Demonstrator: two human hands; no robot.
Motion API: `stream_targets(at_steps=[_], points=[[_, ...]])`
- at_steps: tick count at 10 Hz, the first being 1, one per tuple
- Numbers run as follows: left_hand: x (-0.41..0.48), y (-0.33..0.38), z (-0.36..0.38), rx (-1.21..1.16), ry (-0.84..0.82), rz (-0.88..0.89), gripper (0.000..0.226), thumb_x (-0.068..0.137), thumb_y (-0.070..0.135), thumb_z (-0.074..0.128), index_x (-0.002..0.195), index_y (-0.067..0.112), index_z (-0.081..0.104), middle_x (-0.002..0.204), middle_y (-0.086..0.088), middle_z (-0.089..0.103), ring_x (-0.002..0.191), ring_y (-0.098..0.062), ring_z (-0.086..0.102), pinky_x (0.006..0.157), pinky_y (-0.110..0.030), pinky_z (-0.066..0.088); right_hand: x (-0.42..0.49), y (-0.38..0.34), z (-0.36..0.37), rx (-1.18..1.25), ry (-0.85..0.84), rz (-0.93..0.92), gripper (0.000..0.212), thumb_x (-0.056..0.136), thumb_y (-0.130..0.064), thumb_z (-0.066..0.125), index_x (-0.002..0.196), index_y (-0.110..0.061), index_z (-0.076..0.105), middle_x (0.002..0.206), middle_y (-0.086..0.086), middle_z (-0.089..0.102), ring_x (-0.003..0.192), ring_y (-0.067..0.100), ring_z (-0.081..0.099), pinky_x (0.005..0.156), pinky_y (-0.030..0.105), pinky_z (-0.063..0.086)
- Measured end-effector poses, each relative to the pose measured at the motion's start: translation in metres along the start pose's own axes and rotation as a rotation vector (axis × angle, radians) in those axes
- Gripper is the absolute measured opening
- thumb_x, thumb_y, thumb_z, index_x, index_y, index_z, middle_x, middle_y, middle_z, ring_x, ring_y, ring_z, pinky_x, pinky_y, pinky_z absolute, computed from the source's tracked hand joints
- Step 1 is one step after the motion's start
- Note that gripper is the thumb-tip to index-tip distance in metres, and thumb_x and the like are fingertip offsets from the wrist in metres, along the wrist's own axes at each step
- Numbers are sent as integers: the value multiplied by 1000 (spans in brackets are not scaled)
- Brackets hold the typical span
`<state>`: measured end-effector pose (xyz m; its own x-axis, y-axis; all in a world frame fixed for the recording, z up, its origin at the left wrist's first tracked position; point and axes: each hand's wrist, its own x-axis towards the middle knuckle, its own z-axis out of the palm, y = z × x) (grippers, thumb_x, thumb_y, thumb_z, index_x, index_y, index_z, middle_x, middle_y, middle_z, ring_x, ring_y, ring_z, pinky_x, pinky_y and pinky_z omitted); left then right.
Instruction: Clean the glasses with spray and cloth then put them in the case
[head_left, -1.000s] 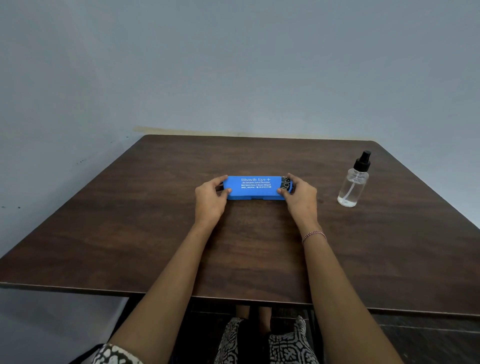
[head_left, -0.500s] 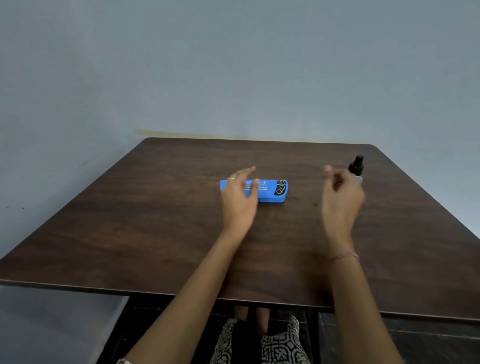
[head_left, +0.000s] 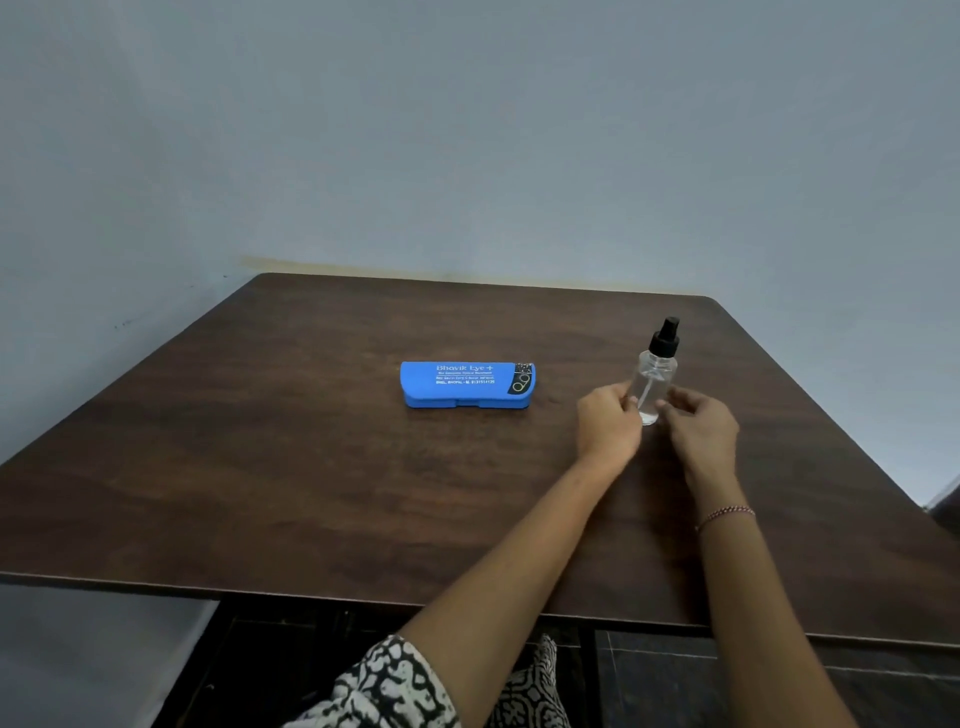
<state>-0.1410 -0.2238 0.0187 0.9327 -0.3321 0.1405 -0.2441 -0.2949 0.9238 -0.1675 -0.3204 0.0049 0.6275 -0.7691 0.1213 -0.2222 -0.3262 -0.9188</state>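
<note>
Hands curled, left hand (head_left: 609, 425) and right hand (head_left: 701, 427) pinching upright spray bottle (head_left: 656, 375)

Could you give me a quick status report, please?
Hands: left hand and right hand grip the spray bottle, upright. The blue case shut, untouched. No glasses seen. Nothing blocking.

Patterned sleeve (head_left: 384, 686) (black-and-white), beaded bracelet (head_left: 724, 514)

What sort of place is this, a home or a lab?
Probably a plain room in a home: a dark wooden table set in a corner of bare blue-grey walls, holding a blue glasses case and a clear spray bottle.
</note>
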Motion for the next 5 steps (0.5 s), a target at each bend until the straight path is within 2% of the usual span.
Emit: stream_targets(at_steps=[2,3,4,5], points=[[4,-4,-12,6,41,-21,35,94,9,49,128,6,54,127,-11,60,119,-19,55,92,-18,39,3,-7,13,-29,-17,-35,35,86,-12,65,120,-1,61,111,13,68,103,20,63,94,27,45],[3,-8,-18,-3,7,-22,34,94,10,50,127,7,56,124,-11,62,116,-19,57,93,-20,40,0,-8,16,-34,-37,-36,36,86,-12,66,120,-1,61,113,14,67,104,20,63,93,24,43],[1,-11,-22,13,-15,2,36,93,10,51,129,7,54,127,-10,61,117,-18,57,95,-21,40,-5,-4,15,-58,-9,-55,39,86,-15,66,123,-3,58,113,12,67,106,21,61,96,29,44],[-1,-12,-36,105,69,32,40,95,16,50,134,12,50,128,-8,60,114,-18,58,96,-24,41,-22,-9,11,-78,157,-134,29,91,-19,58,117,-7,59,107,9,66,102,24,59,87,32,43]])
